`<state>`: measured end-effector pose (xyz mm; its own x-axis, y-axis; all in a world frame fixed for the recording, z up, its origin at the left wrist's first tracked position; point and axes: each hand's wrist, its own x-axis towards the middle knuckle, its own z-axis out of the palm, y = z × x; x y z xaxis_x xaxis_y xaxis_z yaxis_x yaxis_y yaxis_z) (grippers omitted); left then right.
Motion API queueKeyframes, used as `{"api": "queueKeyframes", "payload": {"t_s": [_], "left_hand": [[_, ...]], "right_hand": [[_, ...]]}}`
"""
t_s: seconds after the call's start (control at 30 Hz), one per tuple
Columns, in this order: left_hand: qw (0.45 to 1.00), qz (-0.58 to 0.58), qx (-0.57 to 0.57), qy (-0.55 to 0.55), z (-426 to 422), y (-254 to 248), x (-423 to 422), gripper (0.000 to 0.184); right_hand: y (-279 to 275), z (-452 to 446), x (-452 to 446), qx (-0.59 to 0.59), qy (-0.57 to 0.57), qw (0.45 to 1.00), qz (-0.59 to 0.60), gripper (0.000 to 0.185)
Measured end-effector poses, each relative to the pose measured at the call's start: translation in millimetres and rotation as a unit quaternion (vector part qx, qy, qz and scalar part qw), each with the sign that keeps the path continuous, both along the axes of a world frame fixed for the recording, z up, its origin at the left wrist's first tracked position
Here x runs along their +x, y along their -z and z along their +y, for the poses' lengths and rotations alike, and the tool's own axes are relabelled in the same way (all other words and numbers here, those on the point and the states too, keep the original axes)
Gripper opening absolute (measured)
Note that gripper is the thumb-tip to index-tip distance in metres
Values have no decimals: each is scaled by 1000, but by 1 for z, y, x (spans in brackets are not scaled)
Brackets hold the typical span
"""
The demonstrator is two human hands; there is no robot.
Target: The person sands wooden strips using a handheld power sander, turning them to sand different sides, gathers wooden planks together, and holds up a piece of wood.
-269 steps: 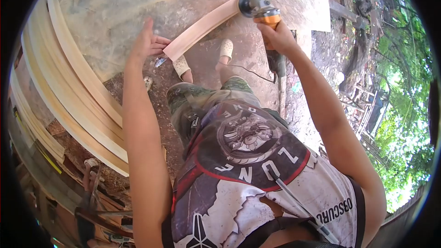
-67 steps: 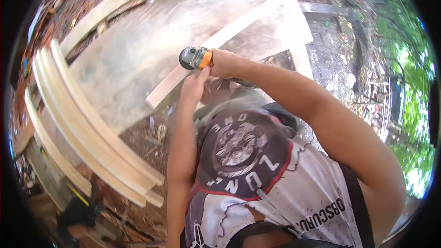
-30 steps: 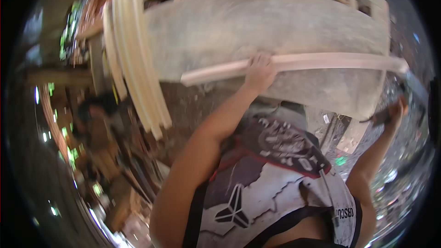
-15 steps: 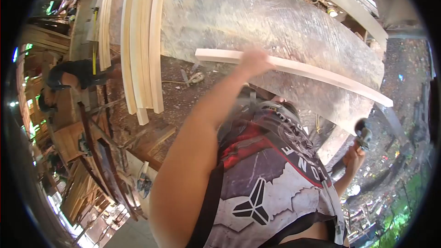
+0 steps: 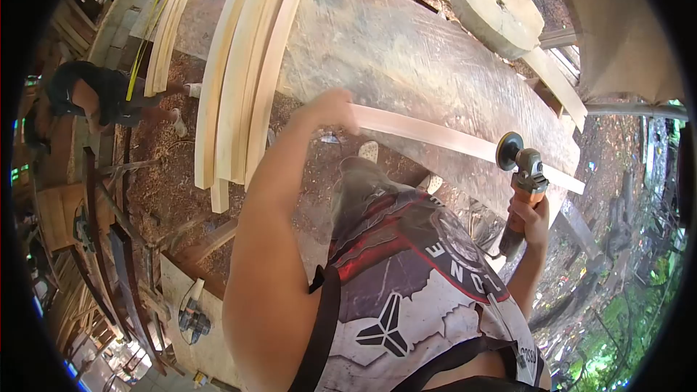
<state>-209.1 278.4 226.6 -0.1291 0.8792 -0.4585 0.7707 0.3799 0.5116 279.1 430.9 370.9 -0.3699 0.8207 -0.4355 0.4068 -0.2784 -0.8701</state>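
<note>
A long, pale, slightly curved wooden strip (image 5: 435, 133) lies along the near side of the worn table (image 5: 363, 43). My left hand (image 5: 332, 110) is closed over the strip's left end, its fingertips partly blurred. Around the body of an orange and grey angle grinder (image 5: 530, 178) my right hand (image 5: 528, 221) is wrapped, at the right. The grinder's round dark disc (image 5: 510, 150) stands on edge right by the strip, near its right part; whether they touch is unclear.
Several curved wooden strips (image 5: 250, 65) lie across the table's left end. A thick round wood slab (image 5: 497, 11) sits at the back. Another person (image 5: 102, 94) is at the far left, near a yellow tape measure (image 5: 145, 43). A power tool (image 5: 194, 321) rests on a board at lower left.
The view has swung. My left hand has moved to the strip's left end, and my right hand has brought the grinder from beyond the right edge up beside the strip.
</note>
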Motion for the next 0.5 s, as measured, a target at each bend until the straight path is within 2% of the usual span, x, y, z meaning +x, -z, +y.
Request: {"api": "queueKeyframes", "payload": {"t_s": [0.03, 0.07, 0.1, 0.13, 0.17, 0.2, 0.23, 0.27, 0.3, 0.37, 0.4, 0.5], "left_hand": [[998, -47, -36, -26, -8, -12, -19, 49], [992, -92, -69, -55, -19, -21, -39, 49], [992, -87, -58, -66, -39, -7, -55, 49], [927, -232, 61, -288, -65, 28, -67, 47], [780, -361, 175, -480, -84, 54, -72, 44], [775, -360, 183, -486, -87, 64, -63, 44], [618, -461, 283, -571, -80, 74, -44, 41], [429, -538, 366, -626, -75, 81, -27, 39], [422, -539, 366, -630, -69, 87, -17, 39], [272, -522, 379, -714, -51, 98, -4, 34], [235, -536, 405, -702, -45, 107, -1, 34], [197, -569, 453, -657, -41, 93, 6, 34]], "right_hand": [[-11, 5, -5, -49, -49, 998, -1, 29], [-11, 7, -5, -4, -71, 997, -7, 35], [-13, 7, -10, 7, -82, 997, -1, 35], [-16, 7, -16, -8, -72, 997, 2, 38], [-16, 7, -24, -25, -61, 998, 4, 41], [-13, 9, -34, -46, -70, 996, 30, 43], [-13, 6, -50, -41, -70, 997, 16, 39], [-8, 7, -67, -51, -95, 994, 23, 36], [0, 10, -86, -61, -118, 991, 30, 34], [16, 12, -134, -78, -184, 979, 42, 32], [22, 7, -161, -56, -212, 975, 34, 33], [24, -9, -244, -10, -348, 937, 13, 35]]}}
